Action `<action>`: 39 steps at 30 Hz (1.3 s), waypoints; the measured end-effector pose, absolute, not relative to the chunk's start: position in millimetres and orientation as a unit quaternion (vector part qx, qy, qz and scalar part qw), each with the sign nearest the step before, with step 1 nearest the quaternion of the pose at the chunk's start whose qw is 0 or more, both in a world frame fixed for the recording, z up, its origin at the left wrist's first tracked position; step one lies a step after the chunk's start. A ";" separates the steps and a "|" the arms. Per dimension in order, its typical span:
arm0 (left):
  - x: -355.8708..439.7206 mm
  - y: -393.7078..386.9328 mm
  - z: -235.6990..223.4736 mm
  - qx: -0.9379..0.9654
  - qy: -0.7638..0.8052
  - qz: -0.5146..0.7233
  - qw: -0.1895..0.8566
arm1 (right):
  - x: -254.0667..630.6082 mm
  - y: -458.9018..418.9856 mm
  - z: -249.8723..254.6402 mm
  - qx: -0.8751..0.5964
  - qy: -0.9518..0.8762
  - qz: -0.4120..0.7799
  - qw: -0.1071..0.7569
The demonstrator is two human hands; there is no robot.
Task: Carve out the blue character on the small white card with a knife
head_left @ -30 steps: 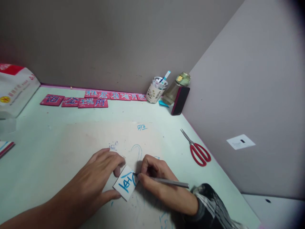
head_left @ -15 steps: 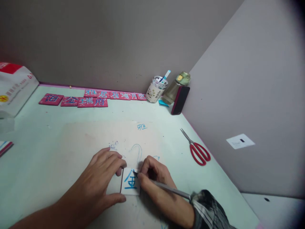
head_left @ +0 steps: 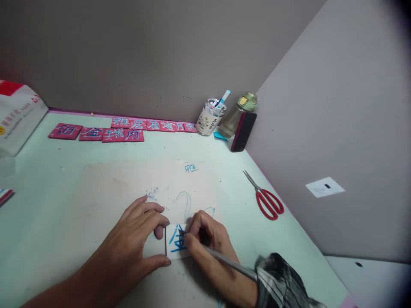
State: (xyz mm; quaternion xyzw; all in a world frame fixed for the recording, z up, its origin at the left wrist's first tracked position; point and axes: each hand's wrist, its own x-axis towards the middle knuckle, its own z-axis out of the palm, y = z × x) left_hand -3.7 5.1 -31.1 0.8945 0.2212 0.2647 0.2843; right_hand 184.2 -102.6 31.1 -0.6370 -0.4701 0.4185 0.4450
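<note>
A small white tile with a blue drawn character lies on the pale green table near the front edge. My left hand pins the tile's left side, thumb and fingers closed round its edge. My right hand is closed on a thin metal tool, held like a pen. The tool's tip rests on the upper right of the blue character. A dark patterned sleeve covers my right wrist.
Red scissors lie to the right. Two rows of red tiles with blue characters line the back wall. A cup of pens, a green bottle and a dark phone stand in the corner. A white-and-red bag sits far left.
My left hand has turned the tile from a slanted position to square with the table edge. The tool tip has stayed on the character, shifting slightly.
</note>
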 end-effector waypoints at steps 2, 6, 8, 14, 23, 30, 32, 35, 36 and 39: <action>-3.8 5.5 -30.3 0.896 0.218 0.272 0.276 | 184.4 -103.2 30.8 -0.633 -0.475 0.418 0.447; -3.7 5.3 -30.0 0.897 0.212 0.280 0.269 | 184.5 -104.4 30.5 -0.625 -0.477 0.421 0.452; -3.8 4.7 -30.6 0.896 0.213 0.278 0.272 | 184.6 -104.5 30.3 -0.624 -0.478 0.422 0.452; -4.2 3.9 -31.8 0.894 0.220 0.269 0.282 | 184.9 -104.2 31.4 -0.625 -0.474 0.426 0.450; -2.7 2.4 -30.3 0.893 0.227 0.273 0.279 | 183.4 -105.3 32.9 -0.627 -0.473 0.429 0.446; -2.2 1.5 -26.7 0.893 0.220 0.283 0.272 | 182.2 -106.5 33.9 -0.625 -0.480 0.426 0.445; -2.2 1.3 -26.8 0.891 0.218 0.290 0.271 | 181.9 -106.9 33.8 -0.627 -0.479 0.426 0.443; -1.7 0.9 -28.4 0.889 0.217 0.300 0.269 | 181.5 -107.3 33.7 -0.629 -0.478 0.426 0.440; -1.5 0.7 -29.1 0.889 0.217 0.302 0.268 | 181.3 -107.4 33.6 -0.631 -0.478 0.424 0.439; -1.3 0.1 -30.8 0.891 0.218 0.300 0.263 | 181.2 -108.1 32.8 -0.637 -0.485 0.415 0.432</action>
